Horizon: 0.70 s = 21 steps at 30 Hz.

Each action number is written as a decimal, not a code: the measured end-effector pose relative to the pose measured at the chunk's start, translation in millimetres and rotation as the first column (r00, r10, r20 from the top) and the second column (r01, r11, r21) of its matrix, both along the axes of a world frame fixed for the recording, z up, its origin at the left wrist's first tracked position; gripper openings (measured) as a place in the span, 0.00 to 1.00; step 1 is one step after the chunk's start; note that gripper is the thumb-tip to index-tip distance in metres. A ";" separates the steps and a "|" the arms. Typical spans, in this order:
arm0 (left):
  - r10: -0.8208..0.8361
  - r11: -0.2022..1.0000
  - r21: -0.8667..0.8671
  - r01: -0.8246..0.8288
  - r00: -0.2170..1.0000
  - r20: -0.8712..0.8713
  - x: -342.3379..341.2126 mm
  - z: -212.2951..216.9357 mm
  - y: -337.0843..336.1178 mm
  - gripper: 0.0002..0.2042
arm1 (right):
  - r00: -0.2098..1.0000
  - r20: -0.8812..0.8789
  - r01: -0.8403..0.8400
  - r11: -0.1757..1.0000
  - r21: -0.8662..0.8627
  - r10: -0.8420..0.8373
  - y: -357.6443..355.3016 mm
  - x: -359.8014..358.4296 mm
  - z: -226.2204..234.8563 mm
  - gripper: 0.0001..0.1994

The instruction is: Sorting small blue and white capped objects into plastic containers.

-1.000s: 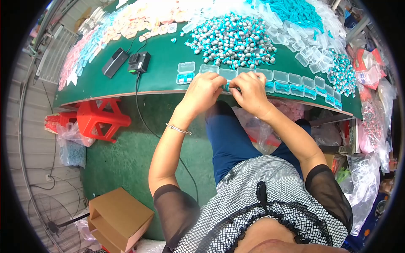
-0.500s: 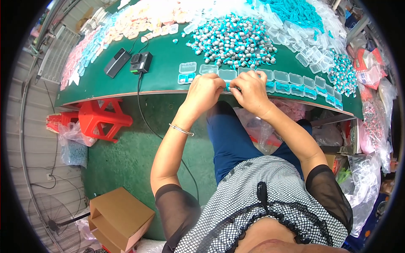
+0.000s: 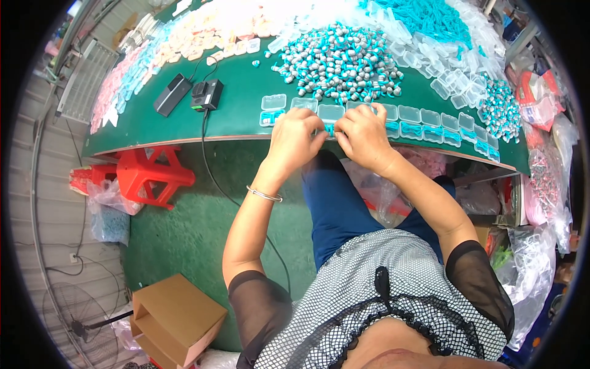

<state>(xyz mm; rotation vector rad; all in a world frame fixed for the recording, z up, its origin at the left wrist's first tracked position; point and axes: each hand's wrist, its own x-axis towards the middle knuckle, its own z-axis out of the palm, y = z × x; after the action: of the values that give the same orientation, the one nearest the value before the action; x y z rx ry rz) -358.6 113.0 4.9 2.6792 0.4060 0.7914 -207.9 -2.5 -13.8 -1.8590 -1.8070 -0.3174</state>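
Note:
A row of small clear plastic cases with raised lids runs along the near edge of the green table [image 3: 239, 120]. My left hand [image 3: 294, 136] and my right hand [image 3: 364, 136] meet over one open case [image 3: 331, 113], whose lid shows between them. Fingers and thumbs of both hands are bent in a pinch at its bottom half, where a bit of teal [image 3: 329, 129] shows. Whatever the fingertips grip is hidden. Right of my hands, several open cases hold coiled teal cords [image 3: 410, 130]. Leftmost stands an open case [image 3: 272, 117] with teal and white pieces inside.
Beyond the row lies a heap of small grey-and-teal pieces [image 3: 338, 61], with teal cords [image 3: 424, 21] and empty clear cases [image 3: 452, 83] to its right. A black device [image 3: 206, 95] trails a cable off the table. Below stand a red stool [image 3: 150, 175] and a cardboard box [image 3: 178, 313].
My fingertips have drawn slightly apart over the same case, showing more of the teal between them. The view has shifted very slightly.

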 end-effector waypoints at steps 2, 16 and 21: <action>0.070 0.997 -0.047 -0.068 0.997 0.045 7.4 0.7 4.7 0.07 | 1.000 -0.028 0.005 1.000 0.031 -0.004 -2.7 0.6 2.3 0.05; 0.293 0.956 -0.008 -0.295 0.953 -0.075 64.3 -16.0 45.8 0.07 | 0.993 -0.115 0.047 0.994 0.095 -0.036 -48.1 34.2 12.6 0.05; 0.296 0.939 -0.198 -0.282 0.954 0.044 52.9 -19.1 55.9 0.08 | 0.987 -0.158 0.054 0.992 0.118 -0.035 -73.2 62.8 10.1 0.02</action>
<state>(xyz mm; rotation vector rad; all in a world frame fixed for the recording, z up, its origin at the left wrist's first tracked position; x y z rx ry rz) -305.7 169.0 -14.2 2.4359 0.8287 0.8801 -145.1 -75.7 -3.6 -1.7896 -1.6074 -0.2838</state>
